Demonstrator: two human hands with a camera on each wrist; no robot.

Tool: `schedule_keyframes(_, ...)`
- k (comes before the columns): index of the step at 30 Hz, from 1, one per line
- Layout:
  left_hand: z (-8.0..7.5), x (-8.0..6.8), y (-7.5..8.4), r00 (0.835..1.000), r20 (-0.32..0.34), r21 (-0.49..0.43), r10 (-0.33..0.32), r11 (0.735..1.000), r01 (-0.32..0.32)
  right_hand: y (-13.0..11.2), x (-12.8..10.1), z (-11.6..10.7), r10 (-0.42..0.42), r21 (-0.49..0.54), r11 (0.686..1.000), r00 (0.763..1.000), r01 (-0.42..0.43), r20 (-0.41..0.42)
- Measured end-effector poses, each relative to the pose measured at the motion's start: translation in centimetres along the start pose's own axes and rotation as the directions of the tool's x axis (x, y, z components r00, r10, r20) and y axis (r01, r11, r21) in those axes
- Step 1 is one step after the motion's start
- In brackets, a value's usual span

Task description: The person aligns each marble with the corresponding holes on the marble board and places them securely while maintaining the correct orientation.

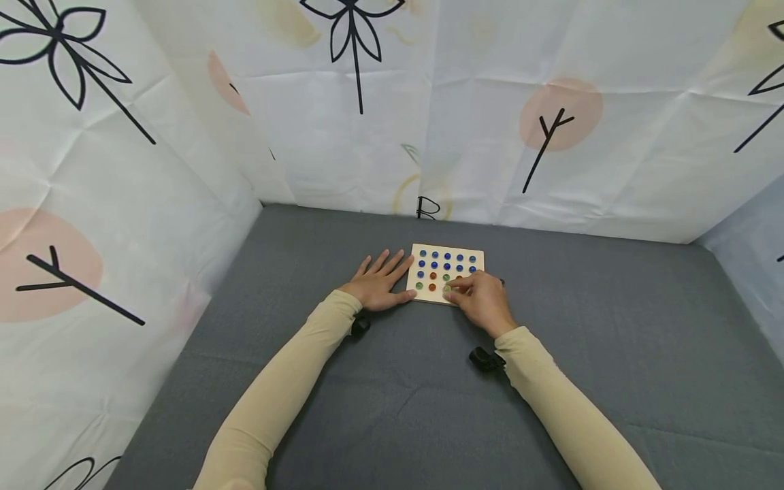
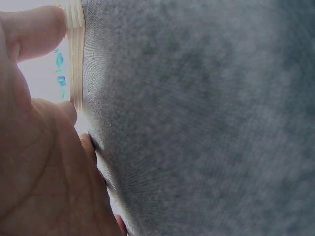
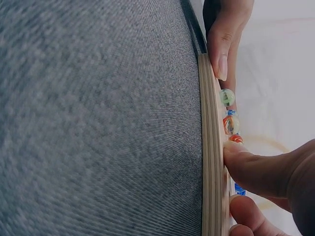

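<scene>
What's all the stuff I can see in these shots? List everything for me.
board: one, pale wood, on the mat between the hands
blue marbles: about a dozen, in the board's far rows
orange marbles: a few, in the near rows; some may be hidden by the right hand
green marbles: a few, pale, in the near rows
mat: one, grey, covering the floor
cloth walls: white with black plant prints and pink discs, on three sides
wrist cameras: two, black, one under each wrist
sleeves: two, beige
left hand: flat on the mat, fingers straight, thumb against the board's left edge
right hand: over the board's near right corner, fingertips at the marbles; whether it pinches one cannot be told
</scene>
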State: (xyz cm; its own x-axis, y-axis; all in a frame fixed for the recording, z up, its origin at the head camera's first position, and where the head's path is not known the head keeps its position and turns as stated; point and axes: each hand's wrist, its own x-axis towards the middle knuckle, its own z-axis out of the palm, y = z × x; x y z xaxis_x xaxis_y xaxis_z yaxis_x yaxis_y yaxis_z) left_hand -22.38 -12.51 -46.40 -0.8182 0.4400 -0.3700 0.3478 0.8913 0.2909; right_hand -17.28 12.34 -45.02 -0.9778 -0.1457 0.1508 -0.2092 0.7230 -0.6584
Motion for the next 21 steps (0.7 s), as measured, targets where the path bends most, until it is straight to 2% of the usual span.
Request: schedule_keyframes(21,-0.23,-0.29,0.25,1.000,-0.003,0.016,0.003,1.000,-0.003,-0.11,-0.10,-0.01,-0.012,0.004,1.000,1.000,0.012,-0.012)
